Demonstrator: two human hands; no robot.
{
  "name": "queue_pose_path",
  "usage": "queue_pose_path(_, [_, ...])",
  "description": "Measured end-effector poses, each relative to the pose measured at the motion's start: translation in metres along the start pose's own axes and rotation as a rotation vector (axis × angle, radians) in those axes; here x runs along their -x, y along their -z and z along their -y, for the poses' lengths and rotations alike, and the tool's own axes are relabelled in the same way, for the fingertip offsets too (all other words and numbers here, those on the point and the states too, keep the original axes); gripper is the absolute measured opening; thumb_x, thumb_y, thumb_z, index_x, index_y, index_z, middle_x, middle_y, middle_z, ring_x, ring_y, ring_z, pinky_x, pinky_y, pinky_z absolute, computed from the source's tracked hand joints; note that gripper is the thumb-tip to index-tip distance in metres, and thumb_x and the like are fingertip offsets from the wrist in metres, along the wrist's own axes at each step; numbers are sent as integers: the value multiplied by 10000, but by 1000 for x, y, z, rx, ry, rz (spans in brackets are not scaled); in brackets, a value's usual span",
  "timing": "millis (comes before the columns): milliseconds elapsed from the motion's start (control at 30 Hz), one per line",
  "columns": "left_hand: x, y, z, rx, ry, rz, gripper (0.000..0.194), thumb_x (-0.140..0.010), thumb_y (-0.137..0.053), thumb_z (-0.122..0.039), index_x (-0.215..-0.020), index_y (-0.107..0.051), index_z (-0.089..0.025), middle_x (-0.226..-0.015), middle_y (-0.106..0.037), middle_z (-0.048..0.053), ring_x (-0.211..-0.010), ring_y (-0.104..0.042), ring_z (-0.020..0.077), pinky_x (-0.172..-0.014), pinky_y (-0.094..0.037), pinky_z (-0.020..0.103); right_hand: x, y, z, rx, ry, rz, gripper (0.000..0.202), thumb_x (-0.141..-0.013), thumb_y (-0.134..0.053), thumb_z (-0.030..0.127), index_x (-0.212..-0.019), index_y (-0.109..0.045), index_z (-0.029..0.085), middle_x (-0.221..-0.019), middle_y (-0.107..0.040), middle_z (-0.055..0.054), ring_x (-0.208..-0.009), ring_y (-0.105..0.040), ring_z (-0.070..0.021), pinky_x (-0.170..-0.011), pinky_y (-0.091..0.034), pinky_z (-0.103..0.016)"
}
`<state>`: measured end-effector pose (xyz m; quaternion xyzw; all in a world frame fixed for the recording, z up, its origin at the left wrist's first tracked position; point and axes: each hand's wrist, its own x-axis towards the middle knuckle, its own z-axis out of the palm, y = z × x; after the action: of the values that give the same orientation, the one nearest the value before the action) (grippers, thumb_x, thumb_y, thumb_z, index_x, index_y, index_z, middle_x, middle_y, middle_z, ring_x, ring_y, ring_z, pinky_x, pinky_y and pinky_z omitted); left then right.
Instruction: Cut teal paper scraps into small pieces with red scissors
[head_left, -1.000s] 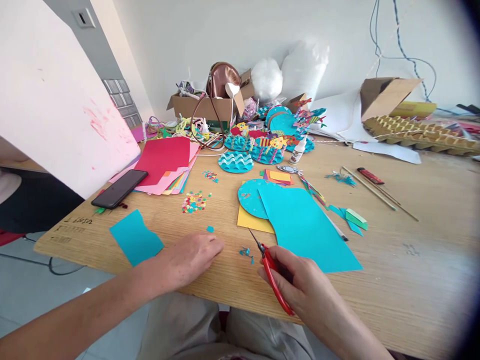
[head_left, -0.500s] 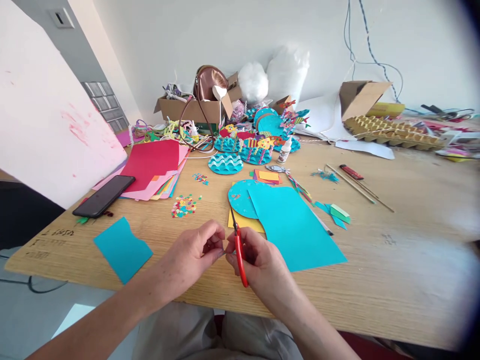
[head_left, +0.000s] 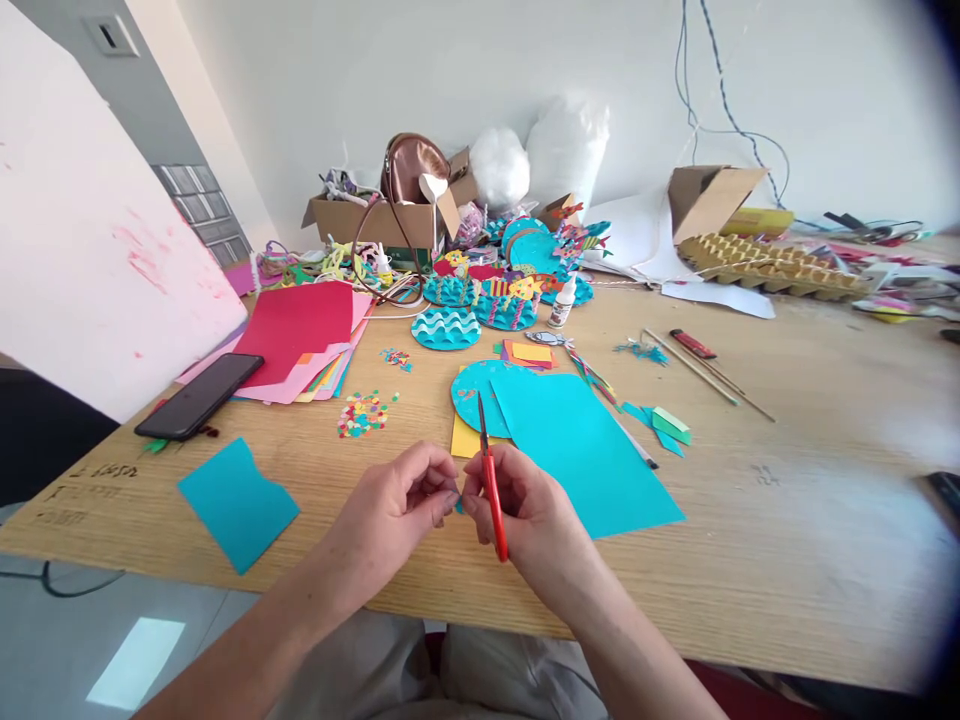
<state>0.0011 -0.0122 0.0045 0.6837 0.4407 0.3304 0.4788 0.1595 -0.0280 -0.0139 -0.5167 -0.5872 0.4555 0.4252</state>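
Observation:
My right hand is closed around red-handled scissors, whose dark blades point away over the blue disc. My left hand pinches close to the right fingertips. Between the two sets of fingertips shows a tiny bit of blue paper, mostly hidden. A large blue sheet lies just beyond my right hand, partly over the disc. Under the disc is yellow paper. Left of my left hand lies a smaller blue paper piece with one wavy edge.
Paper dots and a black phone lie to the left, by stacked coloured sheets. Behind are a glue bottle, a wavy blue disc and a cardboard box. Wooden sticks rest at the right.
The scissors have turned more upright in my right hand, their tip shifting right. Both hands stay fingertip to fingertip, and a little blue paper now shows between them. The view has shifted slightly.

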Motion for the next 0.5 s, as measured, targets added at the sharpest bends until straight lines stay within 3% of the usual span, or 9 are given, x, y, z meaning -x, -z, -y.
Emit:
queue_pose_path(133, [5, -2, 3, 171, 53, 26, 178, -854, -484, -302, -968, -567, -193, -748, -582, -5, -678, -551, 130, -598, -447, 226, 0, 3, 4, -47, -2, -11, 89, -739, -547, 254, -780, -488, 201, -638, -520, 39, -475, -416, -86, -433, -304, -216])
queue_pose_path(300, [4, -9, 3, 193, 26, 58, 172, -834, -499, -297, -734, -561, -173, -635, -484, -30, -574, -446, 105, -522, -387, 204, -1, 4, 11, -79, 4, 5, 107, -739, -556, 268, -776, -484, 198, -639, -508, 36, -500, -428, -97, -444, -321, -220])
queue_pose_path(500, [5, -18, -2, 307, 16, -150, 167, -804, -543, -268, -669, -551, -171, -576, -486, -45, -525, -436, 88, -498, -360, 188, 12, 6, 13, 44, 45, 4, 157, -787, -534, 341, -781, -462, 202, -615, -458, 48, -514, -414, -108, -462, -319, -227])
